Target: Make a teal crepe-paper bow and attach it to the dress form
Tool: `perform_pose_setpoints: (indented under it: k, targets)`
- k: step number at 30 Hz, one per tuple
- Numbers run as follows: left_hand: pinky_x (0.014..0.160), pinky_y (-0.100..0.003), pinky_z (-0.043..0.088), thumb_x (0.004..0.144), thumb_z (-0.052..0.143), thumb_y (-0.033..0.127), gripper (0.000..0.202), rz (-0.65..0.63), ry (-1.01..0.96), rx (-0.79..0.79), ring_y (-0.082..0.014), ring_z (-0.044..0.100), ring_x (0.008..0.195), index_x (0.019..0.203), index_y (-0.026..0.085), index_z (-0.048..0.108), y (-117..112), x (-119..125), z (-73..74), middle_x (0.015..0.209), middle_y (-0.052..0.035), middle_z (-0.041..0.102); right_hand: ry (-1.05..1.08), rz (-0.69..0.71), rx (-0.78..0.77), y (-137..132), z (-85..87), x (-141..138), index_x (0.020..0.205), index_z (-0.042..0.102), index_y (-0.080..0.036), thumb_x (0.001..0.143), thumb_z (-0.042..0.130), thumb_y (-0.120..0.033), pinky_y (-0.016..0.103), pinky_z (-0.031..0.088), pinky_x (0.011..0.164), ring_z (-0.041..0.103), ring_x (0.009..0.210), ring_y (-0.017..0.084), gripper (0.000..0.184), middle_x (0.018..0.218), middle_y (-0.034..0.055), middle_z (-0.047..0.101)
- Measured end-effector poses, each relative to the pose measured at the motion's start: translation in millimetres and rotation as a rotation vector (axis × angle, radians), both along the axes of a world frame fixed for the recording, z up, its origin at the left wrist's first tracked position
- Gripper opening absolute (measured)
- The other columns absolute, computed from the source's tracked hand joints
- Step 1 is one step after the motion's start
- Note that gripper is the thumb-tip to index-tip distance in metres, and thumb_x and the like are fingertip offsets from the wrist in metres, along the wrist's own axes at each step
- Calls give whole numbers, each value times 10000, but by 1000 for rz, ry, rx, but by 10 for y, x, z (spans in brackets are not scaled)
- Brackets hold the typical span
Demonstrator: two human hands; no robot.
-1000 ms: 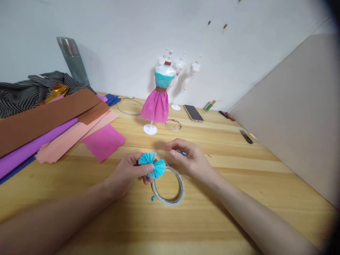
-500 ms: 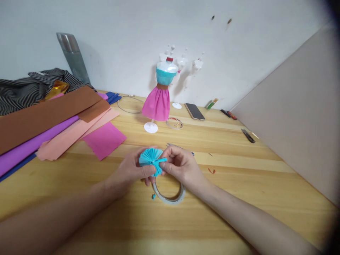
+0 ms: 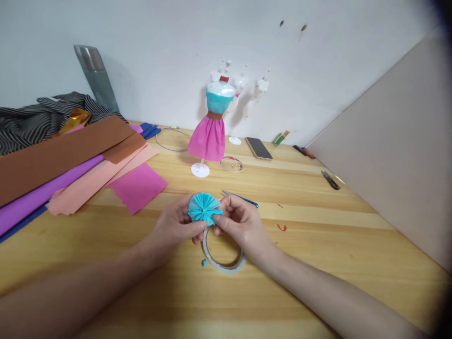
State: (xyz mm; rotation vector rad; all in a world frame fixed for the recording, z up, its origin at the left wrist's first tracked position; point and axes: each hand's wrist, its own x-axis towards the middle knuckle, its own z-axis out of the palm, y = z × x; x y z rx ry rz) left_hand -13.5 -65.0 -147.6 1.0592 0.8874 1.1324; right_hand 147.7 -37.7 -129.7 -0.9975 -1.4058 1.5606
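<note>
A round, pleated blue paper rosette (image 3: 204, 206) is held between both hands above the table. My left hand (image 3: 178, 223) grips its left and lower edge, thumb in front. My right hand (image 3: 242, 221) pinches its right edge between thumb and fingers. Under the hands lies a roll of tape (image 3: 226, 270), partly covered by my right hand. Beside the roll is a small blue scrap (image 3: 204, 262). Just beyond my right hand, blue-handled tweezers or scissors (image 3: 243, 198) lie partly hidden; I cannot tell which.
A small dress form (image 3: 216, 103) with a blue top and pink skirt stands behind. Colored paper sheets (image 3: 63, 155) are piled at left near a bottle (image 3: 100, 84). A phone (image 3: 259, 148), a clear ring (image 3: 232, 164) and snips (image 3: 330, 180) lie around the wooden table (image 3: 300, 282).
The rosette has tilted to face the camera more fully and shifted slightly right. Both hands keep hold of it, with my left fingers a little rearranged.
</note>
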Motion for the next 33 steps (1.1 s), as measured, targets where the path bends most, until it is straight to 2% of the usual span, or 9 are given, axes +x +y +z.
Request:
perform_pose_setpoints:
  k: [10,22,24,26,30,31,33]
  targets:
    - [421,-175,447,688,763,290,331,9,-74,-40,-90,550,474,961,133,662,13,-42,-5,594,12,629,16,-7,-10,48,8,28,658,516,-178,608,798,-325,196,400,453,525,407,71,323,510,-67,565]
    - [410,-167,432,694,760,378,270,31,-101,-76,-97,574,440,768,136,665,13,-70,-26,532,-2,651,15,42,-7,76,23,65,670,509,-180,659,765,-336,201,418,459,527,434,72,300,556,-51,563]
    - [424,-173,443,702,752,384,274,34,-86,-75,-98,575,447,778,136,665,8,-66,-38,533,-2,654,-9,46,55,72,21,79,737,522,-186,705,730,-353,219,440,489,545,490,87,269,604,-40,559]
    - [437,-175,453,715,741,386,274,42,-68,-66,-95,572,449,798,135,665,0,-62,-45,531,1,652,-50,33,192,56,18,87,902,537,-198,738,698,-336,254,484,566,588,615,121,268,728,-11,583]
    - [456,-179,465,732,730,376,267,35,-30,-51,-90,567,446,798,129,654,-17,-57,-39,521,3,648,-238,78,476,6,-2,87,1312,373,-236,722,687,-220,350,532,751,630,883,197,668,1071,80,597]
    - [459,-179,467,735,728,375,264,30,-24,-51,-90,567,447,788,128,650,-20,-57,-39,518,2,648,-293,96,530,-3,-11,87,1350,346,-237,722,677,-191,365,535,773,630,921,213,711,1111,96,595]
    - [457,-177,466,734,728,375,264,25,-21,-50,-89,565,445,774,129,643,-22,-57,-43,512,1,647,-375,95,645,-9,-27,91,1354,372,-231,739,631,-137,371,536,789,629,953,224,674,1130,106,608]
